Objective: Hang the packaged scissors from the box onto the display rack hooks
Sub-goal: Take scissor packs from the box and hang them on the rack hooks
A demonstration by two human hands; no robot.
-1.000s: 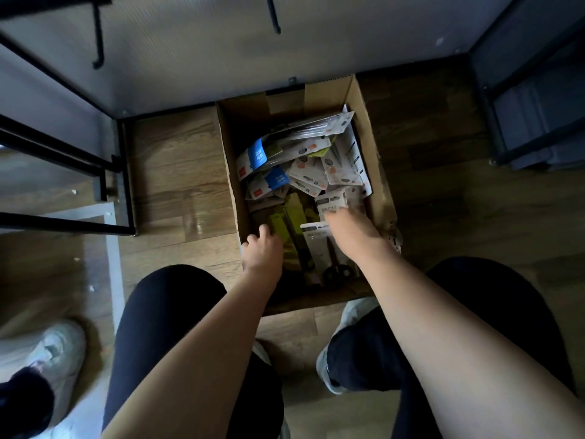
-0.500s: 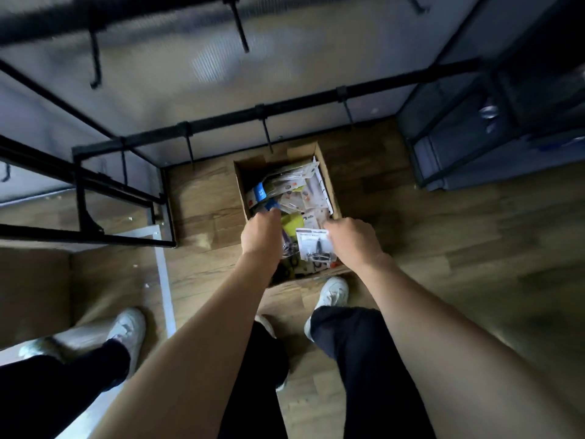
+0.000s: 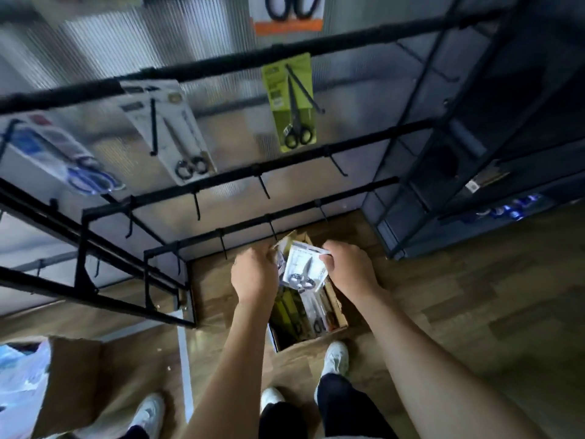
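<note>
A: Two packs are up out of the cardboard box (image 3: 335, 307) now. A second ago both hands were down among the stock; now they are raised above it and the rack fills the view.

B: Which hand has what?

A: The right hand (image 3: 349, 270) has its fingers (image 3: 326, 255) pinched on the top edge of a white scissors pack (image 3: 302, 269), blades and black handles showing through the blister. The left hand (image 3: 253, 274) is curled round another pack (image 3: 281, 248), mostly hidden behind the knuckles, so I cannot tell what it looks like.

B: And the rack?

A: The display rack (image 3: 221, 188) already carries a green pack (image 3: 291, 99), a white one (image 3: 167, 128) and a blue-handled one (image 3: 63, 156), with an orange-carded pack (image 3: 286, 14) higher up. Several bare hooks (image 3: 264, 186) stand on the lower bars, just above the hands.

B: So picking is done.

A: I'd say so; the hanging comes next. Plenty of packs remain in the box, so the task is far from finished. The card's hang hole is too blurred to see, which could make threading fiddly.
</note>
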